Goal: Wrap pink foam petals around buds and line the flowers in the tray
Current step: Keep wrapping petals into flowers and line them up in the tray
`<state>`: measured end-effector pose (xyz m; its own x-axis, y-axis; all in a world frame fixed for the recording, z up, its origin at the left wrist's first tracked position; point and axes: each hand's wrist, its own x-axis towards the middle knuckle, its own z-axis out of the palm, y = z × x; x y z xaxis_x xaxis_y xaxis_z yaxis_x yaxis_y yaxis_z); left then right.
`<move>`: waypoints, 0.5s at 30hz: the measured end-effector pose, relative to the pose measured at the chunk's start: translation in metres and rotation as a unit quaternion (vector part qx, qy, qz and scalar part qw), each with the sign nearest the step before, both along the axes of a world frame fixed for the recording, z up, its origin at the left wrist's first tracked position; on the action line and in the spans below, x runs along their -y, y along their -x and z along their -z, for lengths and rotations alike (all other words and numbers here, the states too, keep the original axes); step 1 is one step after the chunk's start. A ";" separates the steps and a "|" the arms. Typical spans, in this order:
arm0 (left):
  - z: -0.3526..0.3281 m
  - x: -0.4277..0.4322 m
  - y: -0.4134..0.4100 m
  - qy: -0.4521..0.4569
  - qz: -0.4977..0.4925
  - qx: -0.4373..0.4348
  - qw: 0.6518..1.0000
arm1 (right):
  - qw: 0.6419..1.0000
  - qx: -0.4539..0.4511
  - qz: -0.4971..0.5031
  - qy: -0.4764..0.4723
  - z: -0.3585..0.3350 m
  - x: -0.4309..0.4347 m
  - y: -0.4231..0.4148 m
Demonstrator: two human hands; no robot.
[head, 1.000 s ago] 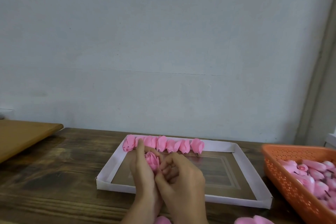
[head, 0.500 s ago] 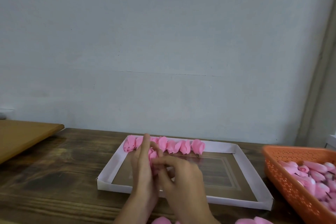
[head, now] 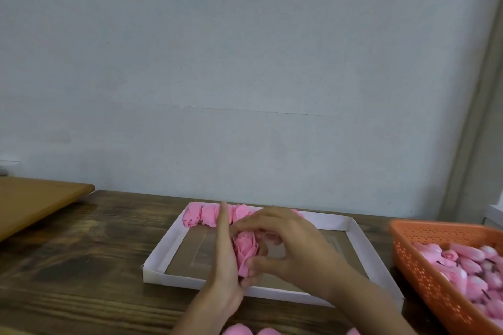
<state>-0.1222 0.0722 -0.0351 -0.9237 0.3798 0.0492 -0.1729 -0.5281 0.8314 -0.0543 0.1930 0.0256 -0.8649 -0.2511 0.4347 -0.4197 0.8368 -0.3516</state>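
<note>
Over tray [head: 163,242], left half: flower [head: 245,249] between both hands; left hand [head: 223,275] grip: thumb, palm clasp flower, forefinger straight; right hand [head: 296,247] grip: fingers curled over flower, thumb pinching. Along tray's far edge: row of flowers [head: 206,215]. Right of tray: orange basket [head: 424,275] of buds [head: 468,266]. Wooden surface [head: 81,266] beneath.
</note>
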 end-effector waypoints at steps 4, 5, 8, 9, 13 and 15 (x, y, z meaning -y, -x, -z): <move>-0.002 0.000 -0.003 0.051 0.012 -0.028 0.998 | 1.000 -0.019 0.011 -0.022 0.000 -0.005 0.000; -0.002 0.000 -0.004 0.063 0.013 -0.035 0.997 | 0.999 -0.020 0.014 -0.024 0.000 -0.006 0.000; -0.003 -0.001 -0.007 0.075 0.014 -0.044 0.996 | 0.999 -0.022 0.026 -0.022 0.002 -0.009 0.000; -0.003 -0.001 -0.007 0.073 0.014 -0.042 0.996 | 0.999 -0.023 0.030 -0.023 0.003 -0.010 0.001; -0.005 -0.004 -0.006 0.061 0.014 -0.020 0.998 | 0.998 -0.036 0.037 -0.022 0.003 -0.009 0.001; -0.004 -0.003 -0.006 0.063 0.017 -0.020 0.998 | 0.998 -0.043 0.040 -0.017 0.003 -0.008 0.000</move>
<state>-0.1161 0.0756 -0.0307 -0.9086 0.4161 0.0368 -0.1533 -0.4142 0.8972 -0.0548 0.2015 0.0225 -0.8429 -0.1990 0.4999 -0.3787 0.8794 -0.2884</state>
